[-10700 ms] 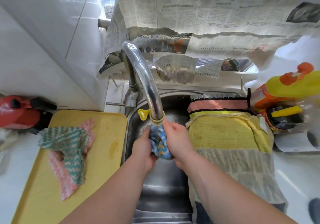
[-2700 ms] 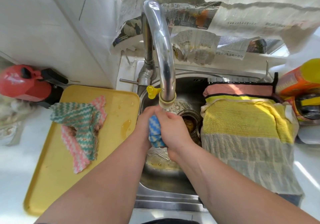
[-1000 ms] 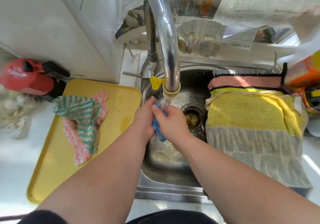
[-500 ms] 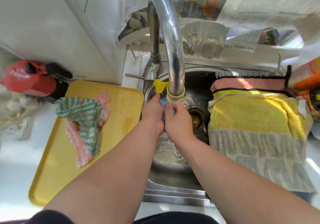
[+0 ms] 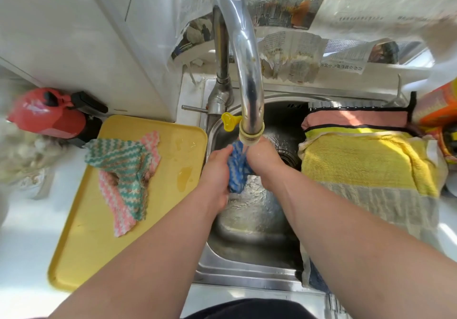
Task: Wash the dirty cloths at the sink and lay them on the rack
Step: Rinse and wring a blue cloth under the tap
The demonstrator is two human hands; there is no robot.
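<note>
Hands: the left hand [image 5: 215,170] and right hand [image 5: 264,160] both curl tight round the blue zigzag cloth [image 5: 237,170], bunched between them.
Place: the cloth sits just under the faucet spout [image 5: 247,71], over the sink [image 5: 247,273] basin, a thin stream falling on it.
Waiting: a green zigzag cloth [image 5: 116,154] overlaps a pink zigzag cloth [image 5: 121,212], both stained brown, on the yellow tray [image 5: 86,249] at the sink's left edge.
Rack: the rack [image 5: 351,106] spans the sink's right side, draped with a yellow towel [image 5: 366,160].
Risk, splash: we judge that wringing this close to the spout could throw water onto the tray, where a puddle [image 5: 184,174] lies.
Risk, slip: we think the wet cloth could slide from the grip into the pooled water below.
Risk, rack: we see little bare rack; a cloth laid over the towels may slide off.
</note>
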